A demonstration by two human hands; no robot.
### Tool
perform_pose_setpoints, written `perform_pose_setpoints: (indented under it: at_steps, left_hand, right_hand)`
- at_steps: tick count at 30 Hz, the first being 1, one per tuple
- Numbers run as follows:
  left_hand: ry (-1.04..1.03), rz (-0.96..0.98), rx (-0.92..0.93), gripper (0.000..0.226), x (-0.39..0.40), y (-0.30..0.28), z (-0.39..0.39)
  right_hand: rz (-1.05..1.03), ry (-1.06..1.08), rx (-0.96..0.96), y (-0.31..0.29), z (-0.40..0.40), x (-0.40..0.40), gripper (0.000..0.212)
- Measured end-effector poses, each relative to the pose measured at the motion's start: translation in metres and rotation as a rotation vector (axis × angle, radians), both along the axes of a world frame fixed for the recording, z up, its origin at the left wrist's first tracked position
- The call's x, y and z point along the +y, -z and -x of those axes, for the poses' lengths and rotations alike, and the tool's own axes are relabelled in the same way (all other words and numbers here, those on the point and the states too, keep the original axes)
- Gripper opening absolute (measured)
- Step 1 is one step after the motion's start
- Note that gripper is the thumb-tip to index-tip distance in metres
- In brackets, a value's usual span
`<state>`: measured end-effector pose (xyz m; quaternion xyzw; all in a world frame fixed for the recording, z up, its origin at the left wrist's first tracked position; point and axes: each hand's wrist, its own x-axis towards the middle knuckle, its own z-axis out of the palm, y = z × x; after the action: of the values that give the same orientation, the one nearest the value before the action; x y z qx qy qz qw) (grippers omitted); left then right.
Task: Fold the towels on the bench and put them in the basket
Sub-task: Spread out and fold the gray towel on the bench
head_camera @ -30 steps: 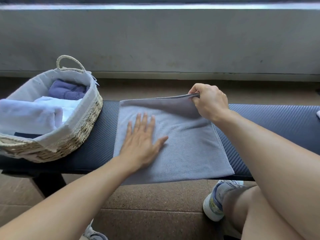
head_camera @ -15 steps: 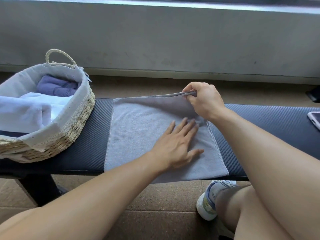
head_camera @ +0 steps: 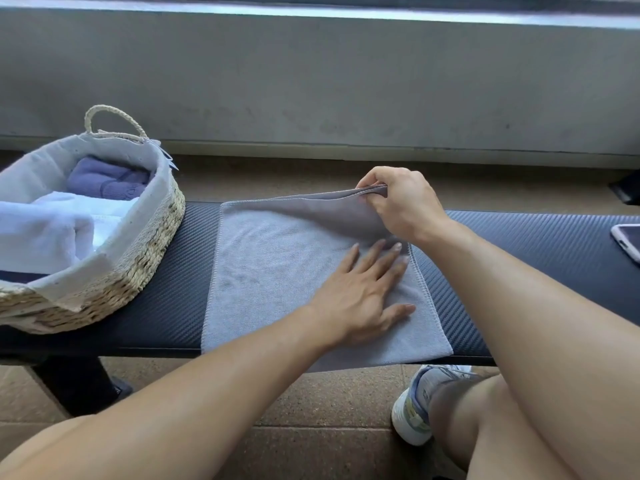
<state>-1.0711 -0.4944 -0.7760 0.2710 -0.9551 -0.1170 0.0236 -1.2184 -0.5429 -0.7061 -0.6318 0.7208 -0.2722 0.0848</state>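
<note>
Left hand [head_camera: 360,292] farther right, one towel [head_camera: 277,271].

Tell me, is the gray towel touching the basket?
Apart. The head view shows a strip of bare black bench between the gray towel and the basket.

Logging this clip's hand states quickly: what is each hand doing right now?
Left hand: open, fingers straight, pressing flat on the grey towel.
Right hand: closed, pinching the towel's far right corner and lifting it off the bench.
</note>
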Motion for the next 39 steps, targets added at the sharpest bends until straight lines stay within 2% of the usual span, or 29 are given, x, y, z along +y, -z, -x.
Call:
perform_pose_setpoints:
  at_steps: [2,5,8,10,12,13,14,16,18,19,21,23,26,27,28,33,36,39]
  left_hand:
    - [0.014,0.015,0.002,0.075,0.001,0.001,0.002]
    - [0.011,-0.074,0.046,0.069,-0.003,-0.001,0.005]
    - [-0.066,-0.208,0.258,0.051,-0.01,-0.009,0.0]
    - [-0.168,-0.131,0.463,0.023,-0.015,-0.017,-0.012]
    - [-0.274,0.04,0.62,0.006,-0.027,-0.026,-0.031]
    - [-0.328,0.121,0.668,0.007,-0.036,-0.03,-0.042]
    - [-0.389,0.194,0.682,0.019,-0.047,-0.034,-0.053]
    - [-0.505,0.272,0.561,0.055,-0.07,-0.039,-0.077]
    - [-0.59,0.219,0.354,0.078,-0.091,-0.038,-0.102]
    - [-0.616,0.185,0.269,0.079,-0.1,-0.035,-0.114]
    - [-0.637,0.154,0.153,0.066,-0.115,-0.027,-0.133]
    - [-0.672,0.138,0.14,0.053,-0.122,-0.024,-0.142]
    - [-0.692,0.09,0.183,0.081,-0.126,-0.023,-0.14]
    - [-0.683,0.07,0.181,0.085,-0.128,-0.023,-0.137]
    - [-0.67,0.05,0.162,0.08,-0.13,-0.023,-0.134]
    - [-0.697,0.065,0.139,0.027,-0.135,-0.02,-0.13]
    - [-0.702,0.122,0.184,0.015,-0.134,-0.027,-0.133]
    - [-0.679,0.152,0.301,0.015,-0.129,-0.038,-0.14]
  right_hand:
    - [-0.001,-0.004,-0.006,-0.002,-0.002,0.001,0.012]
    - [-0.004,0.007,-0.029,-0.004,-0.004,0.003,0.012]
    - [-0.047,0.007,-0.034,-0.006,-0.005,0.005,0.013]
    - [-0.065,0.002,-0.027,-0.007,-0.004,0.006,0.014]
    - [-0.057,-0.007,-0.037,-0.007,-0.002,0.007,0.012]
    - [-0.049,-0.015,-0.047,-0.007,0.0,0.008,0.011]
    - [-0.042,-0.026,-0.056,-0.007,0.001,0.008,0.01]
    - [-0.036,-0.051,-0.072,-0.007,0.001,0.011,0.012]
    - [-0.04,-0.076,-0.08,-0.007,0.001,0.013,0.014]
    - [-0.043,-0.09,-0.086,-0.008,0.001,0.014,0.015]
    - [-0.042,-0.113,-0.094,-0.009,-0.001,0.016,0.016]
    - [-0.029,-0.13,-0.093,-0.011,-0.001,0.018,0.018]
    - [-0.019,-0.164,-0.094,-0.013,-0.002,0.02,0.018]
    - [-0.018,-0.172,-0.097,-0.013,-0.001,0.021,0.018]
    - [-0.017,-0.177,-0.1,-0.014,-0.001,0.021,0.018]
    - [-0.036,-0.188,-0.111,-0.015,0.002,0.023,0.018]
    - [-0.05,-0.177,-0.12,-0.016,0.007,0.025,0.015]
    - [-0.079,-0.153,-0.121,-0.018,0.013,0.027,0.01]
